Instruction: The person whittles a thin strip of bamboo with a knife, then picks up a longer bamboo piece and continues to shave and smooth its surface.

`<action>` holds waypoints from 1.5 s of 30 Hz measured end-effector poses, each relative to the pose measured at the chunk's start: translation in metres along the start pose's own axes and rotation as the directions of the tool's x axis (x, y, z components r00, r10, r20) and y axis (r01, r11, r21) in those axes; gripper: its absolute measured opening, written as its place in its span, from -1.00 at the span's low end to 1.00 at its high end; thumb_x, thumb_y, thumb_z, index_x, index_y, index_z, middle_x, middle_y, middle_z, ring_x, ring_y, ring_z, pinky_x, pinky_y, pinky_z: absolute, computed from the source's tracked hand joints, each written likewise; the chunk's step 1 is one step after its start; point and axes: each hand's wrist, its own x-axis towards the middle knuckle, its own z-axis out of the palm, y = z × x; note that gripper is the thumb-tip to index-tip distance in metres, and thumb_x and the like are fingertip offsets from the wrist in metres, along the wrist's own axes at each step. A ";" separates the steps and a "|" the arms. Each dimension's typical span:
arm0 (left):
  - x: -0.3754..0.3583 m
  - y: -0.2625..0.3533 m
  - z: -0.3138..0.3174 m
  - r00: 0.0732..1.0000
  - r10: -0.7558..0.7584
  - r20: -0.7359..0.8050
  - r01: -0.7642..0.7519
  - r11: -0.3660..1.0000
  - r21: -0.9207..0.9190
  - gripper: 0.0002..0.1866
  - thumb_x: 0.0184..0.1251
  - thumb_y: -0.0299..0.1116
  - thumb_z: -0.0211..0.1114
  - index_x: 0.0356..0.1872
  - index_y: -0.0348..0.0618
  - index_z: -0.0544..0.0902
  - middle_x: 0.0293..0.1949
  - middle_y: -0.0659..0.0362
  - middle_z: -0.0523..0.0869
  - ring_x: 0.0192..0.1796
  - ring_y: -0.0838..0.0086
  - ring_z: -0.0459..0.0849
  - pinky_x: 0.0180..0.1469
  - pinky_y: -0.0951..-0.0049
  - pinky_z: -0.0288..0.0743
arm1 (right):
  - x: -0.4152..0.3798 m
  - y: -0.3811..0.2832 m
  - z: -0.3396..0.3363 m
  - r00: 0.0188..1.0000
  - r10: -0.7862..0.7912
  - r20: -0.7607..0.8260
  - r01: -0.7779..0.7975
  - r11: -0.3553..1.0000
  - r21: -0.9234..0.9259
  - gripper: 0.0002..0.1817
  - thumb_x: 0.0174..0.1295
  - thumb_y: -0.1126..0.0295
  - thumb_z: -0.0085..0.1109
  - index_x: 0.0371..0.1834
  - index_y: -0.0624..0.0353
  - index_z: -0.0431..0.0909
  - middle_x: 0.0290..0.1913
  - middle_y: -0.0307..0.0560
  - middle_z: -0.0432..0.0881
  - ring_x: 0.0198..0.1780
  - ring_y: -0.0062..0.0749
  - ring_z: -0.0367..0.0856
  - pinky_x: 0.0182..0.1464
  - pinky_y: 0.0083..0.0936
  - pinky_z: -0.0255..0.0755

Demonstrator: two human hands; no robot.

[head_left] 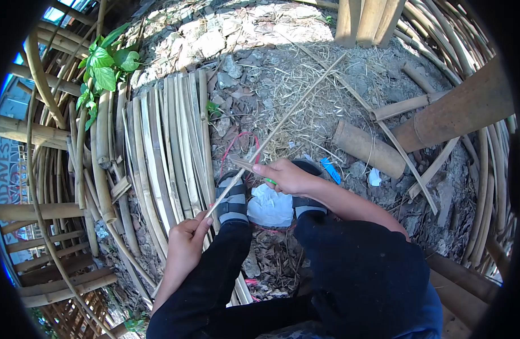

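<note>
My left hand (185, 244) is closed around the near end of a long, thin bamboo strip (298, 103), which slants away to the upper right. My right hand (286, 175) grips a knife (242, 164); a bit of green handle shows below the fingers. The blade lies across the strip, touching or very close to it, with the thumb along its back. Beneath the hands are two sandalled feet, with a crumpled white sheet (270, 207) between them. A pink cord (232, 148) loops on the ground just beyond the blade.
Split bamboo slats (169, 135) lie side by side on the left. A cut bamboo piece (368, 149) and a thick bamboo pole (463, 107) are on the right. Shavings (313, 101) cover the ground ahead. A bamboo fence (45, 169) and green leaves (104, 65) border the left.
</note>
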 end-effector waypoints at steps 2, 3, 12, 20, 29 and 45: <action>0.001 0.004 -0.002 0.997 -0.078 0.017 0.078 0.996 -0.035 -0.68 0.47 -0.32 0.32 -0.27 -0.51 0.71 -0.52 0.15 0.66 -0.42 0.66 0.46 -0.25 0.47 0.44 | 0.003 0.001 -0.013 1.000 -0.008 0.002 0.008 1.000 0.000 -0.32 0.46 -0.21 -0.02 -0.64 0.16 0.41 -0.66 -0.31 0.33 -0.66 -0.68 0.23 -0.65 -0.63 0.10; 0.000 0.007 -0.002 0.997 -0.078 0.014 0.078 0.996 -0.035 -0.68 0.47 -0.32 0.32 -0.27 -0.51 0.71 -0.52 0.15 0.66 -0.42 0.66 0.46 -0.25 0.47 0.44 | 0.005 0.002 -0.017 1.000 -0.016 0.005 0.016 1.000 0.001 -0.32 0.47 -0.21 -0.02 -0.65 0.15 0.40 -0.67 -0.32 0.31 -0.67 -0.68 0.22 -0.65 -0.63 0.09; 0.001 0.001 -0.001 0.999 -0.037 -0.003 0.037 0.998 -0.043 -0.70 0.48 -0.31 0.29 0.04 -0.34 0.71 -0.64 0.11 0.50 -0.52 0.62 0.36 -0.42 0.41 0.34 | -0.009 -0.017 -0.052 0.968 0.181 -0.173 -0.167 0.982 0.091 -0.32 0.46 -0.27 -0.10 -0.61 0.10 0.34 -0.73 -0.37 0.20 -0.74 -0.70 0.10 -0.71 -0.63 -0.05; -0.001 0.014 -0.004 1.000 -0.004 -0.018 0.006 0.997 0.077 -0.70 0.43 -0.33 0.32 0.06 -0.30 0.71 -0.62 0.05 0.51 -0.54 0.46 0.46 -0.38 0.35 0.36 | -0.013 -0.013 0.005 0.993 0.071 0.094 -0.079 0.993 0.092 -0.35 0.46 -0.21 -0.01 -0.59 0.14 0.40 -0.65 -0.34 0.28 -0.67 -0.70 0.18 -0.67 -0.65 0.02; -0.001 0.010 -0.004 1.000 -0.018 0.000 0.018 0.999 0.051 -0.72 0.43 -0.34 0.33 -0.02 -0.38 0.71 -0.59 0.09 0.50 -0.50 0.55 0.42 -0.33 0.41 0.37 | 0.000 0.003 -0.010 1.000 0.017 -0.014 -0.017 1.000 -0.004 -0.35 0.43 -0.18 0.08 -0.57 0.22 0.50 -0.65 -0.29 0.35 -0.64 -0.67 0.27 -0.64 -0.65 0.14; -0.001 0.014 -0.002 0.993 -0.114 0.006 0.114 0.993 -0.030 -0.69 0.48 -0.33 0.29 0.01 -0.44 0.69 -0.65 0.14 0.46 -0.51 0.65 0.33 -0.42 0.46 0.33 | 0.015 0.005 -0.093 0.919 0.095 -0.383 -0.041 0.988 0.147 -0.39 0.47 -0.18 -0.01 -0.57 0.10 0.39 -0.72 -0.35 0.22 -0.73 -0.65 0.09 -0.70 -0.54 -0.03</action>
